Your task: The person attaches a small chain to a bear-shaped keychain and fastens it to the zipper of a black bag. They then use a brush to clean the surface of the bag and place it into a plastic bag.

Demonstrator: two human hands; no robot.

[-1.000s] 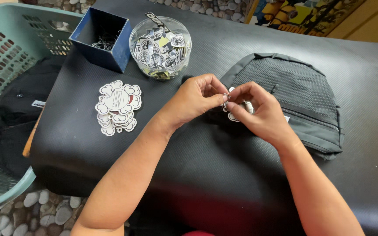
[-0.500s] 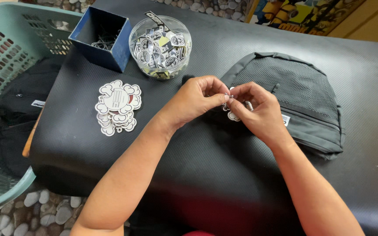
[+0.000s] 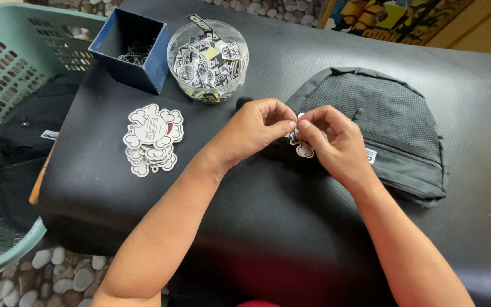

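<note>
My left hand [image 3: 259, 128] and my right hand [image 3: 332, 142] meet at the centre of the frame, fingertips pressed together and pinching a small white cloud-shaped tag [image 3: 303, 149], which sits low between them against the near edge of the grey mesh-fronted bag [image 3: 382, 122] lying on the black worktop [image 3: 257, 227]. I cannot tell what fastens the tag to the bag; my fingers hide that spot.

As I judge it, the main risk is the pinch itself: whatever small fastening piece sits between my fingertips could slip out and be hard to see on the dark textured surface. Pulling too hard could bend or tear the tag, or snag the mesh. The bag is not pinned down, so it could slide toward the right of the frame as I tug. My left forearm lies near the stack of white cloud-shaped tags [image 3: 152, 139] at centre left; a careless sweep could scatter them, or knock the clear round tub of badges [image 3: 207, 65] and the blue box [image 3: 129, 48] at upper left.
</note>
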